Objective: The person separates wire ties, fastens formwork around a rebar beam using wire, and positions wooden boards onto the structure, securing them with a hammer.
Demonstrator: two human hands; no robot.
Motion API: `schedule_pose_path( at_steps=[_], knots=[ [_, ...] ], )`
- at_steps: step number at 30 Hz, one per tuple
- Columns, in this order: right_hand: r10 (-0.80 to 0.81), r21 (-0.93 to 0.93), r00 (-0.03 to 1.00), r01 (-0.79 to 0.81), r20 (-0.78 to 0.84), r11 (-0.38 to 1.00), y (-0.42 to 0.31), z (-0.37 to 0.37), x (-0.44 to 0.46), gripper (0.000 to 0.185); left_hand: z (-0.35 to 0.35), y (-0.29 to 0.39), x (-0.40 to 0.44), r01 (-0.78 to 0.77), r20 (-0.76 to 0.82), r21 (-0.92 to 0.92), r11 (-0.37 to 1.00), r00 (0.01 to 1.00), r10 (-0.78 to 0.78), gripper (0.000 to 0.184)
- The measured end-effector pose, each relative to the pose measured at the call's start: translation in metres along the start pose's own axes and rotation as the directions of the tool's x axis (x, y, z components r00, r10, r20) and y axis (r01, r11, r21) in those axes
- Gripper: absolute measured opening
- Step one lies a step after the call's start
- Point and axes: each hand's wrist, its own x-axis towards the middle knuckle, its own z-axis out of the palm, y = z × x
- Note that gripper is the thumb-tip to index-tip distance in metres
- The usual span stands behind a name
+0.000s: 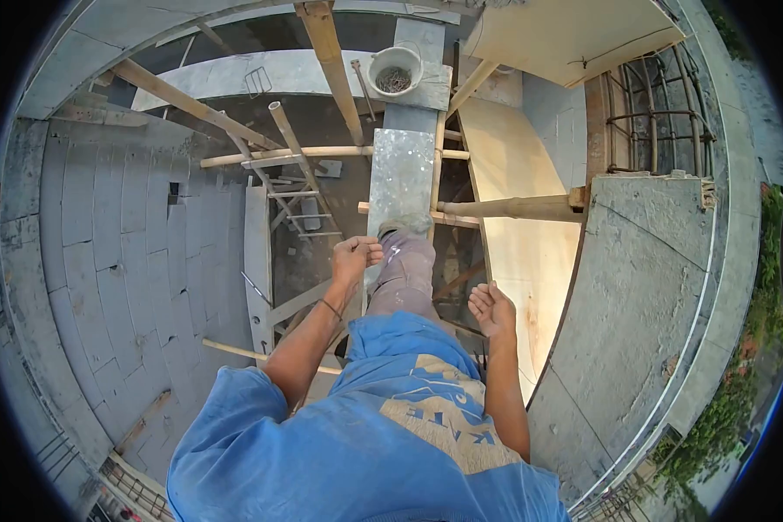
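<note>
My left hand is beside my forward leg, its fingers curled together; whether anything is inside them I cannot make out. On the other side, my right hand is raised near the plywood sheet, palm partly up, fingers loosely bent and apart, with nothing in it. My foot rests on a narrow speckled plank. Beyond the plank a white bucket holds small dark pieces, probably nails. A hammer-like tool lies just left of the bucket.
Wooden poles and a ladder stand around the drop below the plank. A block wall is on the left. At the right are a concrete ledge and a rebar cage.
</note>
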Motion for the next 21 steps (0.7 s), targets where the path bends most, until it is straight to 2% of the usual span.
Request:
schedule_pose_path(
  at_steps=[1, 3, 4, 5, 7, 8, 10, 11, 13, 17, 19, 20, 21],
  knots=[
    [0.009, -0.011, 1.000, -0.009, -0.006, 1.000, 0.012, -0.010, 0.010, 0.038, -0.011, -0.010, -0.006, 0.012, -0.008, -0.006, 1.000, 1.000, -0.012, 0.022],
    [0.150, 0.112, 0.980, -0.136, -0.128, 0.984, 0.028, -0.022, 0.035, 0.034, -0.038, -0.031, -0.014, 0.024, -0.129, -0.054, 0.998, 0.991, -0.031, 0.023],
    [0.177, 0.130, 0.971, -0.157, -0.163, 0.979, 0.035, -0.023, 0.039, 0.032, -0.053, -0.044, -0.017, 0.023, -0.136, -0.058, 0.998, 0.990, -0.031, 0.023],
    [0.180, 0.125, 0.970, -0.161, -0.161, 0.979, 0.043, -0.023, 0.045, 0.032, -0.069, -0.057, -0.021, 0.039, -0.175, -0.079, 0.996, 0.983, -0.052, 0.024],
    [0.186, -0.032, 0.951, -0.200, -0.248, 0.979, 0.055, -0.018, 0.052, 0.030, -0.095, -0.079, -0.033, 0.058, -0.216, -0.098, 0.994, 0.973, -0.078, 0.025],
    [0.191, -0.028, 0.949, -0.204, -0.249, 0.979, 0.063, -0.014, 0.056, 0.030, -0.105, -0.087, -0.039, 0.044, -0.249, -0.117, 0.992, 0.966, -0.072, 0.024],
    [0.180, -0.231, 0.958, -0.231, -0.222, 0.945, 0.080, 0.009, 0.066, 0.029, -0.114, -0.092, -0.050, 0.027, -0.276, -0.125, 0.992, 0.959, -0.061, 0.025],
    [0.180, -0.222, 0.959, -0.229, -0.221, 0.948, 0.088, 0.022, 0.073, 0.029, -0.116, -0.090, -0.054, 0.030, -0.312, -0.169, 0.985, 0.947, -0.082, 0.025],
    [0.173, -0.488, 0.973, -0.226, -0.151, 0.843, 0.100, 0.053, 0.087, 0.028, -0.116, -0.084, -0.055, 0.024, -0.345, -0.210, 0.977, 0.934, -0.097, 0.026],
    [0.191, -0.528, 0.980, -0.194, -0.062, 0.827, 0.109, 0.108, 0.116, 0.029, -0.114, -0.064, -0.039, -0.085, -0.395, -0.249, 0.965, 0.919, -0.021, 0.028],
    [0.234, -0.445, 0.971, -0.229, -0.044, 0.866, 0.103, 0.126, 0.146, 0.030, -0.106, -0.053, -0.025, -0.133, -0.413, -0.266, 0.955, 0.911, 0.012, 0.028],
    [0.218, -0.450, 0.976, -0.208, -0.030, 0.868, 0.096, 0.136, 0.163, 0.030, -0.102, -0.048, -0.014, -0.149, -0.425, -0.258, 0.954, 0.905, 0.026, 0.029],
    [0.130, -0.532, 0.992, -0.111, -0.003, 0.839, 0.089, 0.140, 0.188, 0.029, -0.097, -0.042, 0.002, -0.174, -0.437, -0.251, 0.952, 0.898, 0.048, 0.030]
  ],
)
